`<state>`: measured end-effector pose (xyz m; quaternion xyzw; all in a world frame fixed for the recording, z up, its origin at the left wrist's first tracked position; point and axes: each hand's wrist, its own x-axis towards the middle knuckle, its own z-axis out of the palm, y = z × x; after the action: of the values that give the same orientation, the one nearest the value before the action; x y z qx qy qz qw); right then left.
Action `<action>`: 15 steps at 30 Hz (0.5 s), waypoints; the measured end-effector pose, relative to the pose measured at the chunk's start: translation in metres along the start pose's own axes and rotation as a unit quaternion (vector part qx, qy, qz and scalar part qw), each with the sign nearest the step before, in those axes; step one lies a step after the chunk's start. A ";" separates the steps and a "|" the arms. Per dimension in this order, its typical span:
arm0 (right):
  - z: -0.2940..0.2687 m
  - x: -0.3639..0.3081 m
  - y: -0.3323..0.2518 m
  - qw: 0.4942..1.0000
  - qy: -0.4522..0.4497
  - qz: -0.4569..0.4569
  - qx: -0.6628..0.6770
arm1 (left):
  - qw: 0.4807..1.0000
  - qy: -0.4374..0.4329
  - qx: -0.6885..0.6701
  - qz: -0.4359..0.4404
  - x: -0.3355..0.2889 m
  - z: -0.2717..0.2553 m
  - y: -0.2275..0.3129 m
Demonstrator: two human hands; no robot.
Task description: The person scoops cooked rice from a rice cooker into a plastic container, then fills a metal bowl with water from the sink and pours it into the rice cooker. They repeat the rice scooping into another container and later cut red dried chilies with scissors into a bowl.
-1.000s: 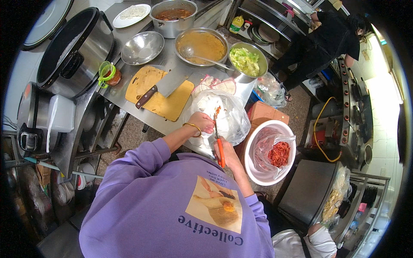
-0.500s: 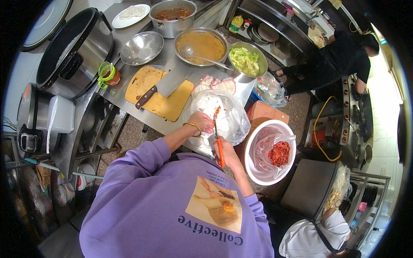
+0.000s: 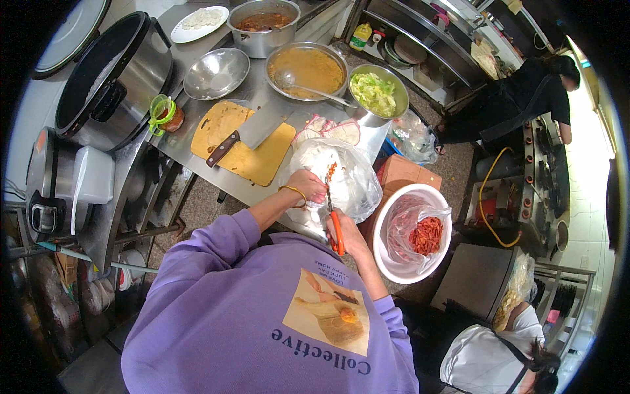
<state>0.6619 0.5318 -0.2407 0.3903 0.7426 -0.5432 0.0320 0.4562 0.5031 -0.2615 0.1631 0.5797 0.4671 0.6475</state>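
Observation:
My right hand (image 3: 351,236) is closed around the orange handles of a pair of scissors (image 3: 337,231), whose blades point away from me. Close to the blades, my left hand (image 3: 308,185) has its fingers pinched together; what they hold is too small to make out. Both hands are over a clear plastic bag (image 3: 366,189) with white contents at the table's near edge. Small orange-red cut pieces (image 3: 332,169) lie on the white, just beyond the scissor tips. To my right, a white basin (image 3: 380,246) lined with a plastic bag holds red pieces that look like dried chilies (image 3: 426,235).
Left of the bag, a cleaver (image 3: 259,128) lies on a wooden cutting board (image 3: 279,154). Behind stand a steel bowl (image 3: 216,73), a pan of yellowish liquid (image 3: 307,69) and a pot of chopped greens (image 3: 374,92). A cardboard box (image 3: 408,174) adjoins the basin. Two other people work at right.
My hands and the scissors stay almost in place. The person in black at the stove has shifted right, and the person in white at lower right has moved slightly right.

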 end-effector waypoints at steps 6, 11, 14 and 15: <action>-0.003 -0.004 -0.007 1.000 0.016 0.002 -0.011 | 1.000 0.000 0.027 0.002 0.003 -0.004 0.003; -0.009 -0.006 -0.013 0.999 -0.018 0.030 0.035 | 1.000 0.009 0.012 0.002 0.001 -0.004 0.005; -0.007 -0.002 -0.010 1.000 -0.014 0.016 0.024 | 1.000 -0.005 0.022 0.000 0.001 -0.003 0.008; -0.006 -0.001 -0.009 1.000 -0.009 0.021 0.015 | 1.000 -0.012 0.021 0.001 0.001 -0.003 0.008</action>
<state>0.6594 0.5357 -0.2309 0.4014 0.7255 -0.5573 0.0442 0.4504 0.5074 -0.2569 0.1832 0.5814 0.4532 0.6504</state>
